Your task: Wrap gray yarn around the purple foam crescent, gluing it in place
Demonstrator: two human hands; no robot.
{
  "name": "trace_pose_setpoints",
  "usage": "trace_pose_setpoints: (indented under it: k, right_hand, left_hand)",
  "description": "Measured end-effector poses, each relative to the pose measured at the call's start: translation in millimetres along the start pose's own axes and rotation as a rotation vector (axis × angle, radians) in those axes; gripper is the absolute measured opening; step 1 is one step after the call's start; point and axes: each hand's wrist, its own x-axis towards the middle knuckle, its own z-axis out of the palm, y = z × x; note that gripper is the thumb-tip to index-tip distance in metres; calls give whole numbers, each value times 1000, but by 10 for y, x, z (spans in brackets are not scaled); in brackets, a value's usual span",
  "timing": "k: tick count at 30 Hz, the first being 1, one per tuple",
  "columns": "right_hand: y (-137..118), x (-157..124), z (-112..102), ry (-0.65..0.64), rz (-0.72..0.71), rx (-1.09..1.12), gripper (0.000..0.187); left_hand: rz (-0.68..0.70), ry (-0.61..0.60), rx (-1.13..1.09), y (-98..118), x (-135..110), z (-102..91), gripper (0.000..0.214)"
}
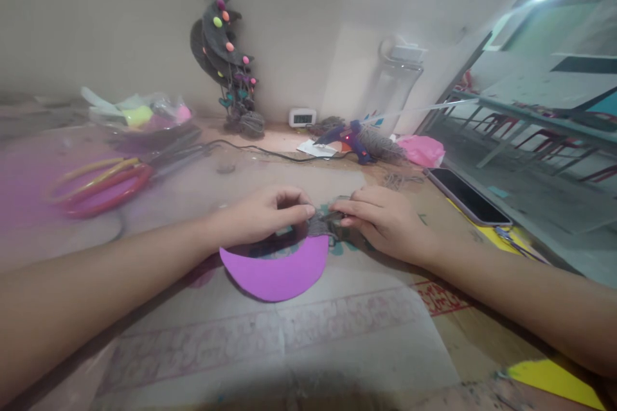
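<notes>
My left hand [263, 213] and my right hand [383, 218] meet at the middle of the table, fingers curled and pinching a small grey fuzzy piece [322, 223] between them. That grey piece lies on the top edge of a purple foam half-disc [277, 270], which rests flat on a sheet of paper [308, 334]. My left fingers press down over the purple foam's upper edge. Both forearms lie along the table.
A blue glue gun [348, 138] with its cord lies behind the hands, beside a pink bag [423, 149]. A phone [465, 196] is at the right. Red and yellow rings [103, 183] sit left. A dark felt ornament [226, 58] and a small clock [302, 117] stand by the wall.
</notes>
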Motion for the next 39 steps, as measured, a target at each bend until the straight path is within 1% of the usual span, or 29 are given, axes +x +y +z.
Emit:
trace_pose_setpoints:
  k: [3, 5, 15, 25, 29, 39]
  right_hand:
    - [3, -20, -11, -32, 70, 50, 28]
    - [4, -30, -20, -46, 92, 66, 29]
    - [8, -21, 1, -69, 67, 39, 28]
    - [31, -17, 12, -43, 23, 97, 26]
    - [28, -13, 20, -36, 15, 88, 26]
    - [18, -23, 2, -30, 84, 107, 29]
  left_hand:
    - [0, 5, 6, 6, -1, 4, 29]
    - [6, 1, 4, 8, 0, 7, 30]
    - [4, -6, 21, 7, 0, 7, 31]
    - [1, -30, -22, 2, -17, -4, 29]
    - [7, -35, -32, 6, -21, -7, 29]
    - [-11, -29, -44, -5, -3, -2, 30]
